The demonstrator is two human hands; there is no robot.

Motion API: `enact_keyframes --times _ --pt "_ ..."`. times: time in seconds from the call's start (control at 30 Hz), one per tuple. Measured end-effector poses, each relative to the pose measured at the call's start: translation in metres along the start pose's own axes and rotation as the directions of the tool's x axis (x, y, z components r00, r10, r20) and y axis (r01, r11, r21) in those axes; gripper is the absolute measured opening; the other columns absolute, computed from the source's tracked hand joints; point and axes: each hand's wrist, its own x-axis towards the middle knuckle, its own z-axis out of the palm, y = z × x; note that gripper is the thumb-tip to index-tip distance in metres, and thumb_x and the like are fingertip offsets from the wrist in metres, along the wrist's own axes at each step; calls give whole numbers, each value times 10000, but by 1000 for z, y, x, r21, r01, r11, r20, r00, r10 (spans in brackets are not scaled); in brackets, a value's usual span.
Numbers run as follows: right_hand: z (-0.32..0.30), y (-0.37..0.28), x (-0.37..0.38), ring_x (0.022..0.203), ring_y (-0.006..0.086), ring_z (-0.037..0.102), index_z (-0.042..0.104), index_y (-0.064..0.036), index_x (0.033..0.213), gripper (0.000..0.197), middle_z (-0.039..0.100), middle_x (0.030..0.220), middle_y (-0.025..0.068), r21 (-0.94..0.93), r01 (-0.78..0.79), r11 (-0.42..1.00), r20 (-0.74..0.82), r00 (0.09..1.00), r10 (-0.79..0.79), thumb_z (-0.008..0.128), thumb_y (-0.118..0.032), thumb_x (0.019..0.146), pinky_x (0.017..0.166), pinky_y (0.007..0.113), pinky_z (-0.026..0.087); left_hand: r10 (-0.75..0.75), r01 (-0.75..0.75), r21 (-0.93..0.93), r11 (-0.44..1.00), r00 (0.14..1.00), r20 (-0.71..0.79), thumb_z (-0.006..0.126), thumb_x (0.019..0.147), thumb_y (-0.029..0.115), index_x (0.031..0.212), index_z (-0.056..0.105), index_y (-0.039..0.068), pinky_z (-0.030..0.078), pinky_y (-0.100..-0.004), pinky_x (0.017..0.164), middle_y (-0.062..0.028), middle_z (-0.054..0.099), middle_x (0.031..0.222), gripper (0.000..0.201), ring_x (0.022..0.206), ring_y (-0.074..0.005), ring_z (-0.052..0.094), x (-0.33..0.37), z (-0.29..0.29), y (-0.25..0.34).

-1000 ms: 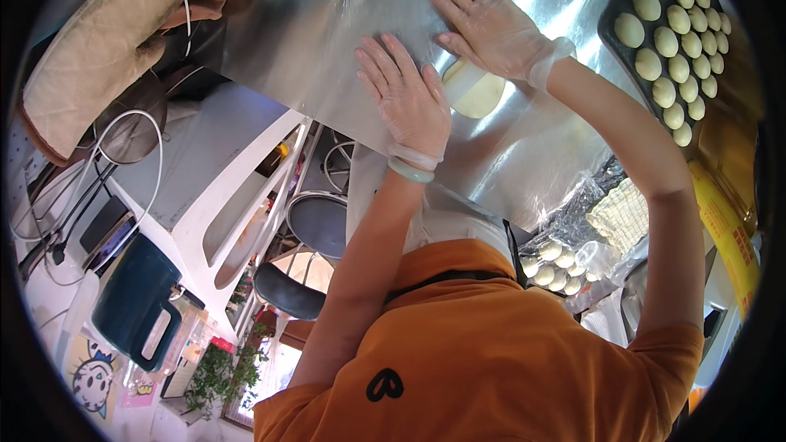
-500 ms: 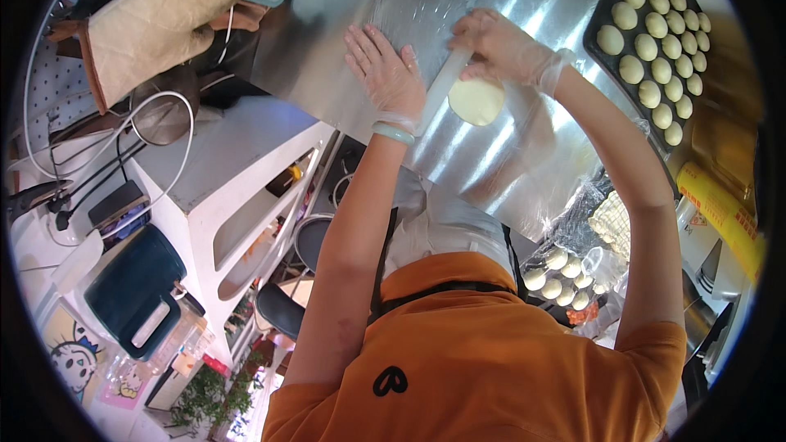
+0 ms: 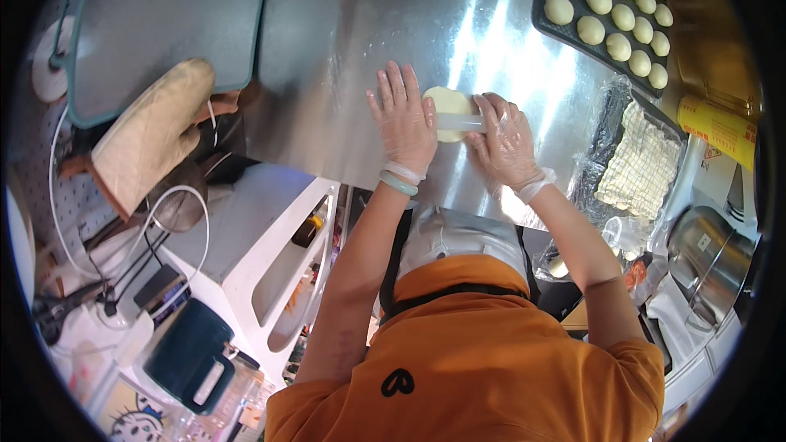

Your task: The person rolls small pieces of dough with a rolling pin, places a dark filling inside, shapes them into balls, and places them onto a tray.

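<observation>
Dough disc (image 3: 447,103) lies on the table (image 3: 327,98) at twelve o'clock, under the rolling pin (image 3: 460,123). The left hand (image 3: 407,133) is flat, fingers straight; the right hand (image 3: 508,143) curls over the pin's three-o'clock end. Uneven pressure could thin one edge.

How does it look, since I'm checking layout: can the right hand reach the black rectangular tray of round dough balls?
Probably yes: shiny steel tabletop lies between the right hand and the tray, though that hand touches the translucent rolling pin.
</observation>
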Motion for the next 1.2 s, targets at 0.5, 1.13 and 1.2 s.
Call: enact_keyframes --times 0.5,1.13,1.2 --pt "-12 22 82 1015 326 535 569 6 1166 435 565 1070 157 -13 -112 994 6 994 112 588 -346 909 882 418 426 201 -197 55 979 976 -83 393 999 334 1467 259 -86 101 -568 1163 -310 221 1531 643 1438 -447 177 109 8 -3" --pt "65 -91 -49 990 325 513 537 -7 1199 454 523 1119 169 124 -752 647 -258 605 753 614 -322 881 860 419 402 822 -838 -95 537 495 282 414 958 263 1492 300 0 124 -576 1155 -225 234 1565 606 1445 -402 219 90 -4 14" --pt "66 -77 -44 1003 310 506 539 -27 1192 459 525 1129 159 59 -777 627 -329 578 747 595 -367 888 878 422 378 830 -849 -101 518 471 298 416 956 258 1492 298 0 120 -578 1155 -233 233 1563 607 1445 -407 214 94 -3 22"
